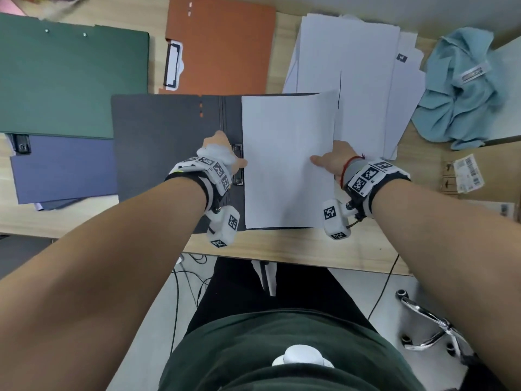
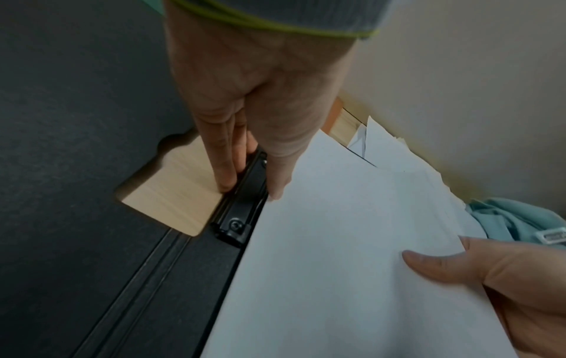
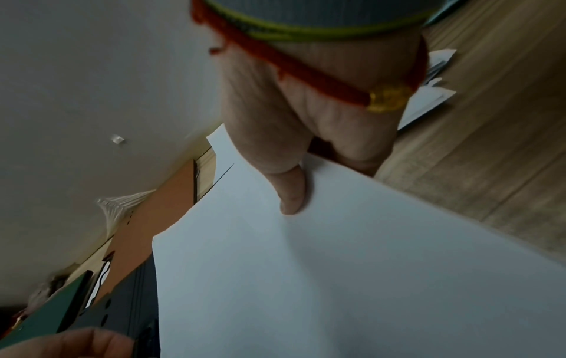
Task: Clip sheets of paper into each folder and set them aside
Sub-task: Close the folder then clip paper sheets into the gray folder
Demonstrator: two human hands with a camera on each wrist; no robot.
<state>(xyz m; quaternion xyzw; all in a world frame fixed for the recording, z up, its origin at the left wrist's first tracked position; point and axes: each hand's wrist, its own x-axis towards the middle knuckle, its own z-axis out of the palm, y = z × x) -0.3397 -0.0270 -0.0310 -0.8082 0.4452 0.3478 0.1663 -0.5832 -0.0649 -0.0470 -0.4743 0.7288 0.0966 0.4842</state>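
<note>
Where the open dark grey folder point(image 1: 169, 142) lies flat across the middle of the head view on the pale wooden desk point(image 1: 282, 246), a small stack of white paper sheets point(image 1: 284, 165) covers its right half, reaching from the frame's centre down toward the near desk edge. The left hand point(image 1: 222, 153) sits just left of the sheets' left edge, at the folder's black metal clip point(image 2: 242, 213); in the left wrist view its fingers point(image 2: 223, 169) curl against the clip's left side while the thumb lies along the right side, touching the paper's edge, so the hand grips the clip. The right hand point(image 1: 332, 162) pinches the sheets at their right edge, thumb on top of the paper and the other fingers underneath, as the right wrist view shows. The sheets thus lie between the two hands, which are well apart.

In the upper right of the head view a loose pile of white paper point(image 1: 366, 66) spreads on the desk, with a crumpled light blue cloth point(image 1: 462, 88) further right. An orange folder point(image 1: 222, 43) lies at upper centre, a dark green folder point(image 1: 70, 80) at upper left, and a blue-violet folder point(image 1: 64, 167) below it at the left.
</note>
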